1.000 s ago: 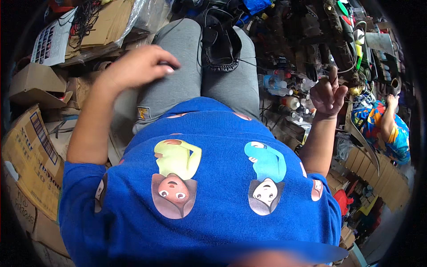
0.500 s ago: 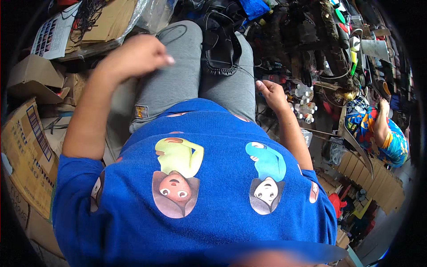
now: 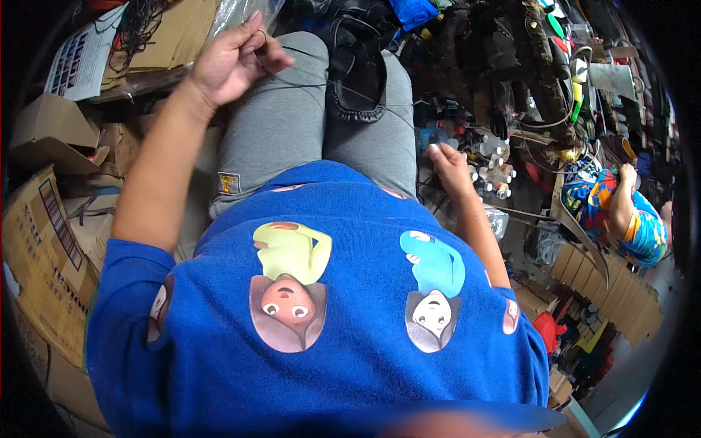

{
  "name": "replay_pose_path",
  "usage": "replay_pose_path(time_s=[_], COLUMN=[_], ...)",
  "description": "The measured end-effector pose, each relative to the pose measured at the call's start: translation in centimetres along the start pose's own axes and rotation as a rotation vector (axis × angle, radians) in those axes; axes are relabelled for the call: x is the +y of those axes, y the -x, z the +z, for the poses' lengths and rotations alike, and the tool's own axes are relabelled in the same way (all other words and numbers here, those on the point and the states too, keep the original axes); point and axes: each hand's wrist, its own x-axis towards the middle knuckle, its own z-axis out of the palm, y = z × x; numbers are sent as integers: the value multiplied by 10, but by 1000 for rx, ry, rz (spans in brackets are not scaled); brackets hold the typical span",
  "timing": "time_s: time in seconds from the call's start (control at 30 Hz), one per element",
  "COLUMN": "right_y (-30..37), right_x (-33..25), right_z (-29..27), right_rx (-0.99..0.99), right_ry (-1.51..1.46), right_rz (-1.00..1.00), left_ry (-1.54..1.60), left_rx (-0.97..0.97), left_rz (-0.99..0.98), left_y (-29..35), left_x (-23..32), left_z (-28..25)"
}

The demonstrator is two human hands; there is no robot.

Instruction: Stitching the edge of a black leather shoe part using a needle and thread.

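A black shoe [image 3: 361,87] with a gathered, stitched toe edge is held between my knees, toe toward me. Dark thread [image 3: 310,83] runs from it across my left thigh. Raised above that thigh, my left hand [image 3: 237,62] has its fingers curled, with the thread looped at the fingertips. Beyond my right thigh, my right hand [image 3: 453,169] is closed in a pinch, thumb upward. Thread leads from the shoe toward this hand, though its end at the fingers is hard to see.
Cardboard boxes [image 3: 55,135] and flat brown card [image 3: 171,40] lie at the left. Small clear bottles [image 3: 499,175] stand close to my right hand. Cluttered shelving fills the right side. Another person in a colourful shirt [image 3: 646,230] sits at the far right.
My left hand has lifted and moved farther from my body, turning its palm into view and drawing thread with it. My right hand has shifted slightly nearer and lower.
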Motion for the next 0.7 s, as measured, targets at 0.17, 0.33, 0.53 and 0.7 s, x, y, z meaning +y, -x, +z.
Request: replay_pose_path(time_s=[0.17,0.33,0.53,0.7], right_y=[-5,-73,-112,-95], right_x=[-19,-131,-185,-194], right_z=[-64,-88,-78,-86], right_rx=[387,378,139,97], right_ry=[-814,238,673,728], right_rz=[333,-678,-909,-1041], left_ry=[-1005,-1517,-1576,-1487], left_rx=[306,-254,-304,-371], left_rz=[-113,552,477,475], left_y=[22,13,26,43], left_x=[40,-35,-52,-43], left_z=[-48,59,63,47])
